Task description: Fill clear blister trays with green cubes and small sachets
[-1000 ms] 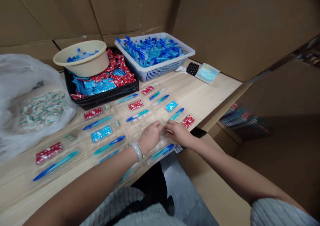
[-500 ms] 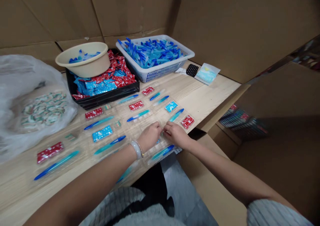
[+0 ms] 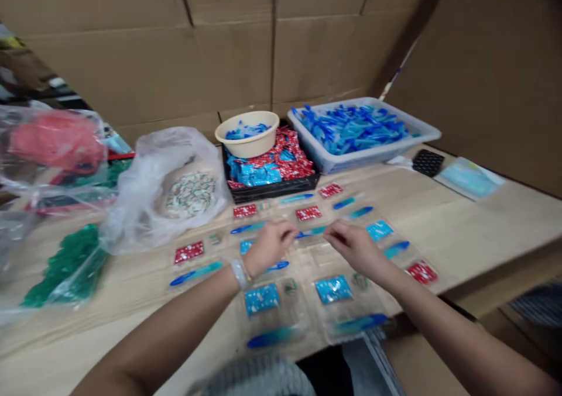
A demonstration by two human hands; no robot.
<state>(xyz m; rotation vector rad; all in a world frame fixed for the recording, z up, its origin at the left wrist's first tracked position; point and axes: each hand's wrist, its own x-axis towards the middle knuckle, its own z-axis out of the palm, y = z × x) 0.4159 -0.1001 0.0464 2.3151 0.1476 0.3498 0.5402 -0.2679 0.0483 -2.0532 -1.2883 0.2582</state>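
Observation:
My left hand [image 3: 268, 245] and my right hand [image 3: 353, 245] hover over the middle of a wooden table [image 3: 474, 226], fingers curled in a pinch on a clear plastic packet [image 3: 312, 233] with a blue pen inside. Rows of similar clear packets lie around them, each with a blue pen and a red or blue sachet; two such packets [image 3: 267, 311] [image 3: 346, 302] lie nearest me. A pale bracelet is on my left wrist. The picture is blurred by motion.
At the back stand a black tray [image 3: 272, 188] of red and blue sachets, a beige bowl [image 3: 248, 134] on it, and a white basket [image 3: 364, 135] of blue pens. Plastic bags [image 3: 167, 185] sit at the left. A black object [image 3: 428, 162] and a pale blue packet [image 3: 469, 178] lie at right. Cardboard walls surround.
The view has swung left and pulled back. Both hands have moved from the packet near the table's front edge to a packet one row farther in.

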